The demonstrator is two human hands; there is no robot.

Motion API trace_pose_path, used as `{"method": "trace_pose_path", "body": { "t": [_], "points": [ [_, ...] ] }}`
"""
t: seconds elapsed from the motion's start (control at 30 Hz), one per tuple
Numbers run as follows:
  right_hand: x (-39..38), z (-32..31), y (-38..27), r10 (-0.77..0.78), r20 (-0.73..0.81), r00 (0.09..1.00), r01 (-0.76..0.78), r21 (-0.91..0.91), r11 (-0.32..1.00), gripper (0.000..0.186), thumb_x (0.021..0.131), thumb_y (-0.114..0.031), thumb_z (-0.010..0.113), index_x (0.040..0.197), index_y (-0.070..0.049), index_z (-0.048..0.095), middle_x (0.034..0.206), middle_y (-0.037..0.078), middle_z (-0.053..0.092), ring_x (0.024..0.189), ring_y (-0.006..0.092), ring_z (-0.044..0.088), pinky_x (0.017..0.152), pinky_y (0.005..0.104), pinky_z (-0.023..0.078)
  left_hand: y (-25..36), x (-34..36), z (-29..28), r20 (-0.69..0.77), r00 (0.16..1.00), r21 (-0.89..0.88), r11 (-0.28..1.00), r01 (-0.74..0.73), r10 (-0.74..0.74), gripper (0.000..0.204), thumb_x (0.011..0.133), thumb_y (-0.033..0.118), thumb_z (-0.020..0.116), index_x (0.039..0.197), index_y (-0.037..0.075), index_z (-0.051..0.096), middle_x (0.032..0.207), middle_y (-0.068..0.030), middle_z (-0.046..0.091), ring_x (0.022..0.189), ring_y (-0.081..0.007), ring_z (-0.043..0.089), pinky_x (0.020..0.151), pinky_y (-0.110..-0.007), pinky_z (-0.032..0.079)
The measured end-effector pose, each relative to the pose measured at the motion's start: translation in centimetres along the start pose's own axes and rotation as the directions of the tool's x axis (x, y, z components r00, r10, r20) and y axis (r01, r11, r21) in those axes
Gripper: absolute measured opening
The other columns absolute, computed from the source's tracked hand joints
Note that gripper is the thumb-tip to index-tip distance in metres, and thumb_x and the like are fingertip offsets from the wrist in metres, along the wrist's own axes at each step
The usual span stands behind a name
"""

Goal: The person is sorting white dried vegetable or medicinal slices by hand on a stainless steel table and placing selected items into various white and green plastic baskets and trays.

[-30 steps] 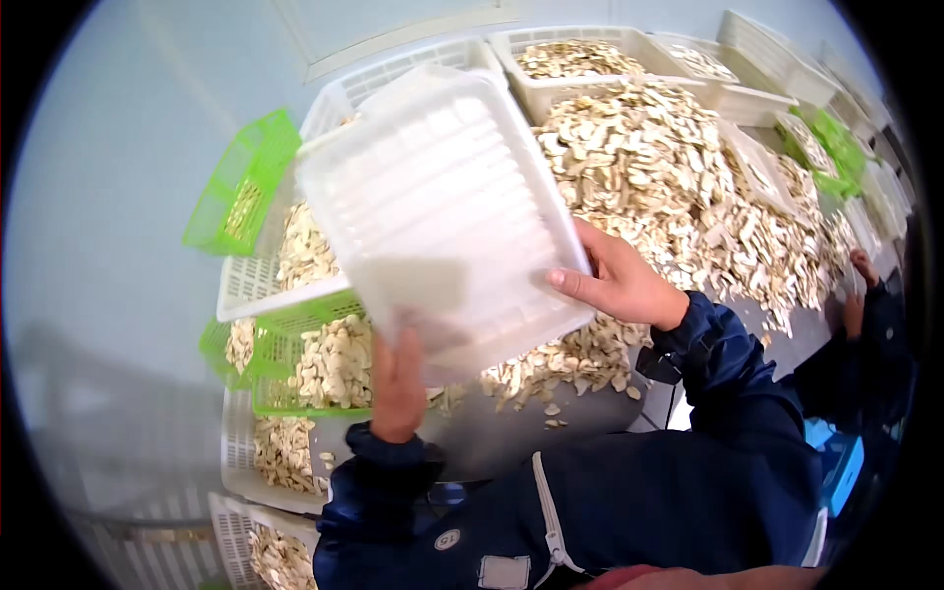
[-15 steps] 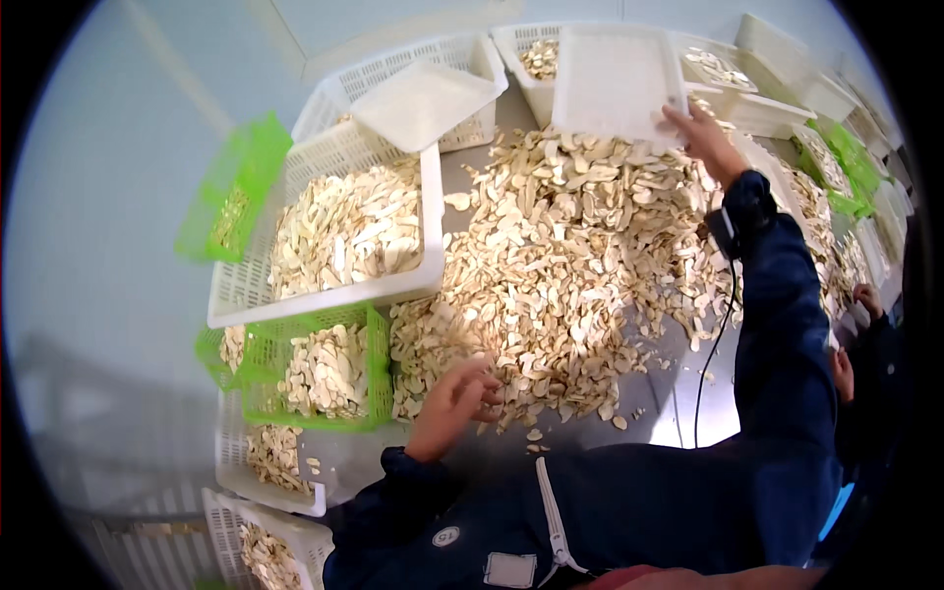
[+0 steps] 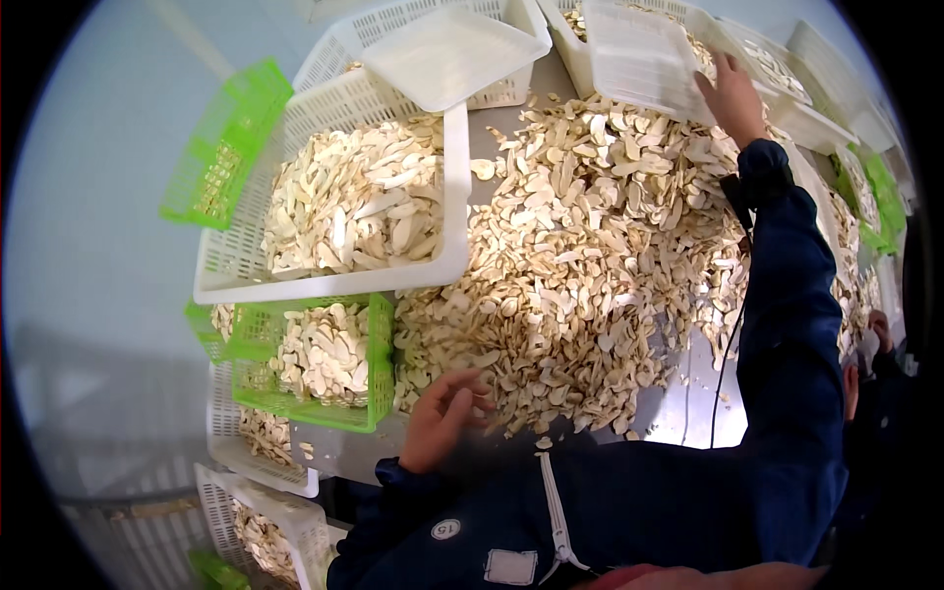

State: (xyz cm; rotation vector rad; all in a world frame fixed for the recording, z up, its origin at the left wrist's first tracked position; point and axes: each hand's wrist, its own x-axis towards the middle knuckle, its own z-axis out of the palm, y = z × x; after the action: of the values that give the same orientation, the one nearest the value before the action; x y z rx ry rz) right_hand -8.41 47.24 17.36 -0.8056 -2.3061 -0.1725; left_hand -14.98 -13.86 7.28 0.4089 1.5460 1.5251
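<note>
My right hand (image 3: 735, 101) reaches to the far side, with its fingers at the right edge of a shallow white tray (image 3: 644, 61). The tray is tilted over a white basket, and its near edge lies over the far end of a heap of dried, pale-brown slices, apparently mushroom (image 3: 565, 265). At the near left edge of the heap is my left hand (image 3: 442, 418), thumb raised and fingers loosely bent, with nothing visible in it. Its fingertips are partly hidden against the slices.
Left of the heap stands a large white basket (image 3: 456, 197) of slices, with a green basket (image 3: 379, 364) nearer me. Another white tray (image 3: 457, 54) lies across a basket behind. Further white baskets (image 3: 265, 472) stand lower left. Another person's hand (image 3: 880, 329) shows at right.
The view has shifted, so the scene sits higher and further right. The white tray at my right hand has turned slightly. My left hand stays by the heap's near edge.
</note>
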Motion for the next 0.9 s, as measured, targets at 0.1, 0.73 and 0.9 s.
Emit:
{"method": "trace_pose_path", "body": {
  "t": [0.1,0.73,0.9],
  "points": [
    [-0.5,-1.3,-8.8,-0.338,-0.101,0.936,0.352,0.191,0.916,0.054,0.094,-0.019,0.067,0.145,-0.020,0.050,0.139,0.015,0.055,0.126,0.0378,0.054,0.104,0.0450,0.048,-0.1,0.2,0.5,0.011,1.000,-0.015,1.000,-0.015,0.015,0.033,0.106,0.014,0.050,0.136,0.001,0.052,0.117,-0.0113,0.062,0.100,-0.0200,0.066,0.079,-0.034,0.060],
    [-2.1,1.6,-29.3,-0.760,-0.076,0.645,0.748,0.269,0.607,0.045,0.086,-0.004,0.060,0.129,-0.016,0.064,0.104,0.004,0.068,0.100,0.0234,0.064,0.086,0.0372,0.051,-1.7,-1.3,-0.1,-0.014,0.999,0.016,0.999,-0.041,0.042,0.036,0.106,0.018,0.052,0.139,0.002,0.051,0.120,-0.0112,0.063,0.102,-0.0199,0.066,0.082,-0.033,0.057],
    [-1.0,2.2,-30.3,-0.695,-0.094,0.713,0.691,0.264,0.673,0.038,0.089,-0.009,0.060,0.125,-0.018,0.069,0.105,0.005,0.072,0.097,0.0260,0.066,0.085,0.0379,0.054,-1.6,-1.3,0.6,0.094,0.995,-0.059,0.998,-0.034,0.039,0.034,0.107,0.017,0.051,0.138,0.004,0.053,0.120,-0.0083,0.062,0.105,-0.0170,0.064,0.084,-0.031,0.056]
  ]
}}
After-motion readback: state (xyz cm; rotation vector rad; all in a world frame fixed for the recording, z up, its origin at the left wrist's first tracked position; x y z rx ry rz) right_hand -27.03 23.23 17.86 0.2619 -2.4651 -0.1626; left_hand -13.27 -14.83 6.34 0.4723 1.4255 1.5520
